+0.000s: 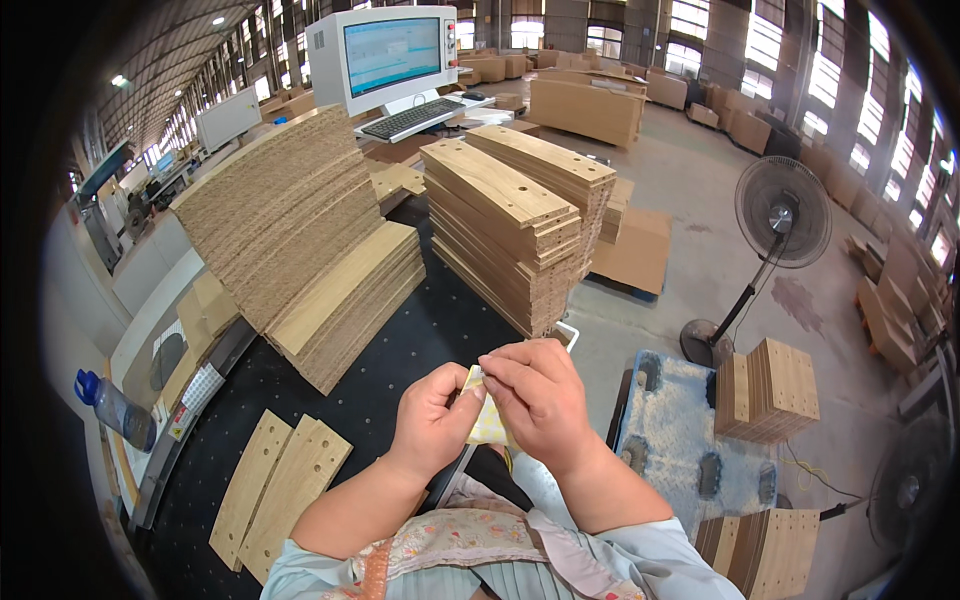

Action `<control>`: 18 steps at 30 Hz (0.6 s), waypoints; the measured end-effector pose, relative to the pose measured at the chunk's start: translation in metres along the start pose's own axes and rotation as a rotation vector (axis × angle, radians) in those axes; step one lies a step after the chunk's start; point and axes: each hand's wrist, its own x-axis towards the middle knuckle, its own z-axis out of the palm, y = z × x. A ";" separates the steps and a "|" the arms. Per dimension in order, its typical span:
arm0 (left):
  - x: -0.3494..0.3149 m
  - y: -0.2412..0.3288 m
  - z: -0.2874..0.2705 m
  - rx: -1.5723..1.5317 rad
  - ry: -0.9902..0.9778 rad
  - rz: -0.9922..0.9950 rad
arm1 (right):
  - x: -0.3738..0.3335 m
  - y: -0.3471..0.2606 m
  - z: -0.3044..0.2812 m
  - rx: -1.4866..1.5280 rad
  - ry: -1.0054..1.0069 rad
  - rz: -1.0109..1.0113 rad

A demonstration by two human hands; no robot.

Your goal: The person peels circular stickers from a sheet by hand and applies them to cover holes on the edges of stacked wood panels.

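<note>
In front of my body, both hands hold a small pale yellow-and-white patterned sheet; its exact kind is not clear. My left hand pinches its left edge between thumb and fingers. From the other side, the fingers of my right hand close on its upper end, covering part of it. Below and left of my hands, two drilled wood-grain boards lie side by side on the black table, which is dotted with small holes.
A tall stack of chipboard panels stands at left, drilled board stacks ahead. Behind them are a monitor and keyboard. A bottle is far left. At right stand a fan and a blue pallet with boards.
</note>
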 end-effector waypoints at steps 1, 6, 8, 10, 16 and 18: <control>0.000 -0.002 0.000 -0.031 0.002 -0.004 | 0.001 -0.002 0.001 -0.016 0.020 -0.013; -0.002 -0.007 0.004 -0.049 0.012 -0.015 | -0.001 -0.002 0.004 -0.062 0.019 -0.054; -0.001 -0.011 0.005 -0.051 0.016 -0.007 | -0.001 -0.002 0.003 -0.093 0.016 -0.070; 0.001 -0.021 0.002 0.006 0.036 0.027 | 0.001 -0.003 0.004 -0.117 0.010 -0.097; 0.006 -0.019 0.009 0.029 0.114 0.011 | -0.002 0.003 0.012 -0.152 0.061 -0.078; 0.007 -0.020 0.009 0.037 0.115 0.028 | -0.002 0.004 0.013 -0.128 0.070 -0.058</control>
